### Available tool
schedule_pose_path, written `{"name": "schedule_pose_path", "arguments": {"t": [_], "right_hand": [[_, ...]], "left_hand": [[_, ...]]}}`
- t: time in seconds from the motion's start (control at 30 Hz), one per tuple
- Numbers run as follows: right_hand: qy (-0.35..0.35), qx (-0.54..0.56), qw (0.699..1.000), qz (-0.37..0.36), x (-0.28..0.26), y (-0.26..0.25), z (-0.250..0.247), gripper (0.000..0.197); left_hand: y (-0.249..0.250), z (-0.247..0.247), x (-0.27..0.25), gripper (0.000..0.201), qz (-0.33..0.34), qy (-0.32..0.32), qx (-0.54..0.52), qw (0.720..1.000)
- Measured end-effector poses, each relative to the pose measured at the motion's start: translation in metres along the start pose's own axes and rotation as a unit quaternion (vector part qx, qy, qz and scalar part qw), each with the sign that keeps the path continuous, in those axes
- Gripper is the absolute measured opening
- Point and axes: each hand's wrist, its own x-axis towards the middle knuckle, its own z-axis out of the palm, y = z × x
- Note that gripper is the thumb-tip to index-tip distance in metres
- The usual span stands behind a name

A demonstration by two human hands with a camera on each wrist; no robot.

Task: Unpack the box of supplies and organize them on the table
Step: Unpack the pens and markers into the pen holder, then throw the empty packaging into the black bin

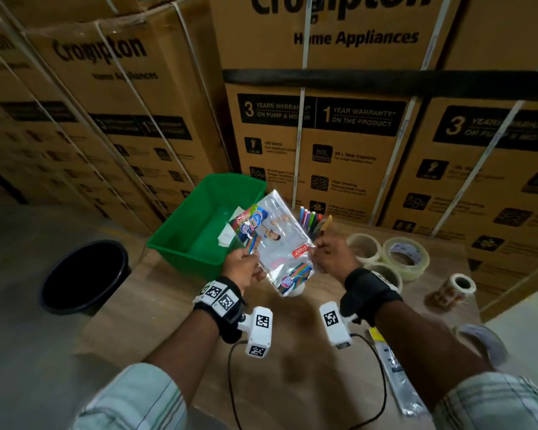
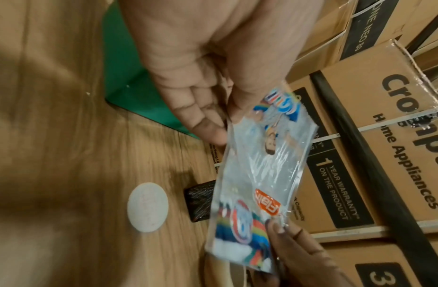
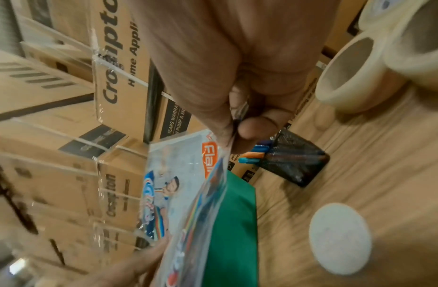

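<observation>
A clear plastic Flair packet (image 1: pixel 274 240) with colourful print hangs in the air between both hands, above the wooden table (image 1: pixel 174 302) and just right of the green bin (image 1: pixel 180 243). My left hand (image 1: pixel 246 265) pinches its left edge, thumb on top; in the left wrist view the packet (image 2: pixel 259 174) runs from my left hand (image 2: pixel 220 124) down to the other hand's thumb. My right hand (image 1: pixel 326 252) pinches the packet's right edge by the orange label; the right wrist view shows that hand (image 3: pixel 240 134) nipping the packet (image 3: pixel 178 194). The green bin holds some white paper.
A black mesh holder with coloured pens (image 1: pixel 314 223) stands behind the packet. Several tape rolls (image 1: pixel 404 259) sit at the right, a small white round lid (image 2: pixel 148 206) lies under the packet, and a long packet (image 1: pixel 395 373) lies near my right forearm. A black bucket (image 1: pixel 84 276) is on the floor left. Stacked cartons (image 1: pixel 323 135) wall the back.
</observation>
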Motion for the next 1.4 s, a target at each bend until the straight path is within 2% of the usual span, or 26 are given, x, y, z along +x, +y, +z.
{"name": "schedule_pose_path", "arguments": {"t": [0.07, 0.1, 0.17, 0.2, 0.27, 0.33, 0.4, 0.47, 0.53, 0.6, 0.63, 0.73, 0.8, 0.9, 1.03, 1.17, 1.3, 1.4], "right_hand": [[0.013, -0.101, 0.994, -0.037, -0.013, -0.002, -0.008, 0.012], [0.019, -0.173, 0.983, -0.053, -0.022, -0.006, -0.013, 0.010], [0.010, -0.287, 0.955, -0.080, -0.037, -0.013, -0.022, 0.018], [-0.007, -0.335, 0.938, -0.083, -0.044, -0.016, -0.024, 0.021], [-0.040, -0.424, 0.901, -0.080, -0.060, -0.021, -0.024, 0.023], [-0.059, -0.476, 0.874, -0.071, -0.078, -0.024, -0.020, 0.022], [-0.062, -0.500, 0.861, -0.066, -0.099, -0.028, -0.012, 0.022], [-0.052, -0.505, 0.858, -0.073, -0.118, -0.030, -0.004, 0.022], [-0.041, -0.500, 0.862, -0.072, -0.134, -0.029, -0.001, 0.021], [-0.005, -0.481, 0.874, -0.066, -0.157, -0.025, -0.003, 0.024], [0.026, -0.463, 0.884, -0.057, -0.167, -0.021, -0.006, 0.028], [0.124, -0.423, 0.898, -0.003, -0.201, 0.000, -0.024, 0.033], [0.158, -0.411, 0.897, 0.043, -0.221, 0.017, -0.038, 0.028], [0.142, -0.411, 0.895, 0.097, -0.245, 0.047, -0.052, 0.030], [0.112, -0.387, 0.906, 0.130, -0.251, 0.089, -0.055, 0.040], [0.079, -0.375, 0.916, 0.117, -0.239, 0.119, -0.046, 0.033], [0.039, -0.419, 0.902, 0.096, -0.224, 0.143, -0.037, 0.043], [0.036, -0.457, 0.882, 0.111, -0.217, 0.154, -0.030, 0.046]], "left_hand": [[-0.007, -0.006, 0.000, 0.007, 0.014, 0.009, 0.048, 0.999], [-0.011, -0.009, 0.003, 0.032, 0.031, 0.031, 0.092, 0.995], [-0.014, -0.013, -0.005, 0.092, 0.088, 0.062, 0.211, 0.971], [-0.013, -0.014, -0.015, 0.109, 0.115, 0.059, 0.274, 0.953], [-0.014, -0.013, -0.034, 0.119, 0.154, 0.033, 0.386, 0.909], [-0.019, -0.009, -0.043, 0.102, 0.183, -0.013, 0.488, 0.853], [-0.028, -0.006, -0.047, 0.071, 0.194, -0.090, 0.529, 0.822], [-0.039, -0.004, -0.055, 0.043, 0.201, -0.180, 0.481, 0.834], [-0.051, -0.005, -0.067, 0.025, 0.223, -0.240, 0.462, 0.824], [-0.065, -0.003, -0.078, 0.019, 0.245, -0.263, 0.474, 0.804], [-0.072, -0.001, -0.083, 0.018, 0.247, -0.264, 0.474, 0.803], [-0.097, 0.006, -0.098, 0.019, 0.253, -0.258, 0.443, 0.821], [-0.112, 0.010, -0.105, 0.020, 0.250, -0.254, 0.426, 0.832], [-0.128, 0.019, -0.115, 0.019, 0.231, -0.253, 0.382, 0.858], [-0.145, 0.029, -0.121, 0.019, 0.143, -0.251, 0.295, 0.911], [-0.164, 0.036, -0.124, 0.021, 0.065, -0.222, 0.228, 0.946], [-0.178, 0.042, -0.130, 0.026, 0.034, -0.188, 0.203, 0.960], [-0.180, 0.044, -0.138, 0.024, 0.007, -0.167, 0.178, 0.970]]}}
